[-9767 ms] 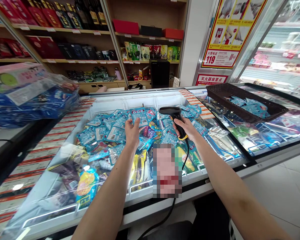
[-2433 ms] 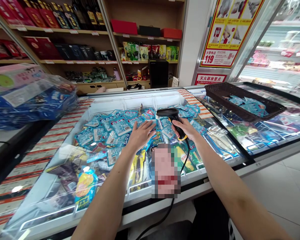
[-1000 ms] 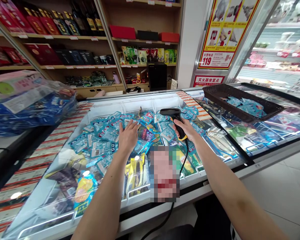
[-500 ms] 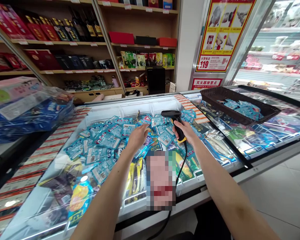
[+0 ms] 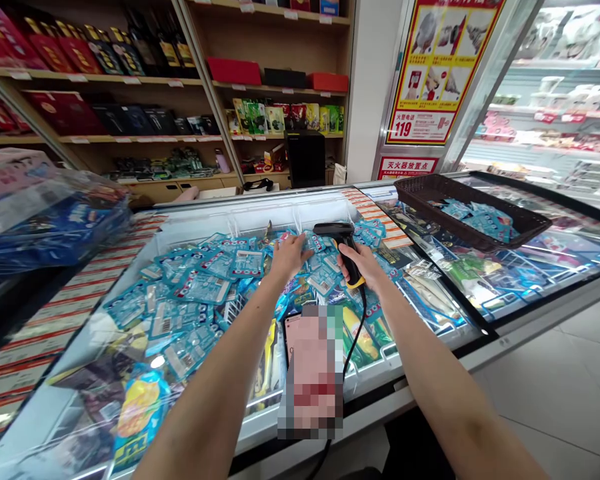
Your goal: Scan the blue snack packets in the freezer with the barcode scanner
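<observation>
My right hand [image 5: 359, 265] is wrapped round the grip of a black and yellow barcode scanner [image 5: 334, 230], whose head points left. A black cable [image 5: 359, 333] runs down from its handle. My left hand [image 5: 287, 259] reaches over the blue packets, thumb and fingers apart; whether its fingertips touch one I cannot tell. Blue printed packets [image 5: 204, 287] lie spread over the freezer's glass top, several with barcodes up. Closest to the scanner head is one blue packet [image 5: 315, 241]. A phone [image 5: 305, 367], partly blurred out, lies on the glass between my forearms.
A dark brown basket [image 5: 415, 193] holding more blue packets stands on the freezer [image 5: 500, 343] to the right. Plastic-wrapped blue packages [image 5: 75, 230] sit at the left. Behind are shelves [image 5: 200, 139] of boxes and bottles, and a fire-safety poster [image 5: 423, 73].
My left hand has moved forward over the packets, and its fingers have spread. The scanner stays in my right hand, nearly in place over the packets. The whole view has shifted slightly.
</observation>
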{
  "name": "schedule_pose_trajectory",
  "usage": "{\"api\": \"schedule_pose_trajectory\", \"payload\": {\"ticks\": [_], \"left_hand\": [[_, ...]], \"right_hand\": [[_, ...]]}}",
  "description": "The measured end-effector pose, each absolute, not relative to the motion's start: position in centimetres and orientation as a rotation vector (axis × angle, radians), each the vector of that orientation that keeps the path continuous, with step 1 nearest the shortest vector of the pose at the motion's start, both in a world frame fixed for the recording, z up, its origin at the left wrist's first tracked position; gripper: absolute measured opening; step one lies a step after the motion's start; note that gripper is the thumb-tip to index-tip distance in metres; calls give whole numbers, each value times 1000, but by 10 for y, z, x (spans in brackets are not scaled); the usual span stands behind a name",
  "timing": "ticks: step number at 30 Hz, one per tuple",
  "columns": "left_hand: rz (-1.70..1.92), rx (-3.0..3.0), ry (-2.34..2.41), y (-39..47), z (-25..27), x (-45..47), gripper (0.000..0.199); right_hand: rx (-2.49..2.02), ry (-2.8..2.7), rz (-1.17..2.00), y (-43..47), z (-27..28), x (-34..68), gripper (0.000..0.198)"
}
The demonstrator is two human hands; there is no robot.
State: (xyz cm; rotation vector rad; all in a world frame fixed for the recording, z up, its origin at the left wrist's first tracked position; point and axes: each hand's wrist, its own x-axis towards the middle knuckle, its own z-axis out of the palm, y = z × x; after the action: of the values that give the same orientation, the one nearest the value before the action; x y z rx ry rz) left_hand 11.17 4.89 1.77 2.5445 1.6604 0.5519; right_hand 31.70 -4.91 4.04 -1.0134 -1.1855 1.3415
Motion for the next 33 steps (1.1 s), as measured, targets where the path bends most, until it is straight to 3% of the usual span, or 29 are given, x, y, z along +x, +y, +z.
{"api": "schedule_pose_trajectory", "payload": {"ticks": [8,13,25,33], "left_hand": [[428,2505,1832,18,30,86,54],[396,2484,1862,-4,29,74,66],[1356,1706,1825,-13,6,47,58],[1496,1637,1784,-1,-10,36,49]], "right_hand": [[-1004,-1205,1328,-51,38,314,44],[-1035,-1224,1318,-53,40,312,45],[-1035,-1280,1318,-55,39,312,44],[-990,-1451,1391,-71,52,310,43]]}}
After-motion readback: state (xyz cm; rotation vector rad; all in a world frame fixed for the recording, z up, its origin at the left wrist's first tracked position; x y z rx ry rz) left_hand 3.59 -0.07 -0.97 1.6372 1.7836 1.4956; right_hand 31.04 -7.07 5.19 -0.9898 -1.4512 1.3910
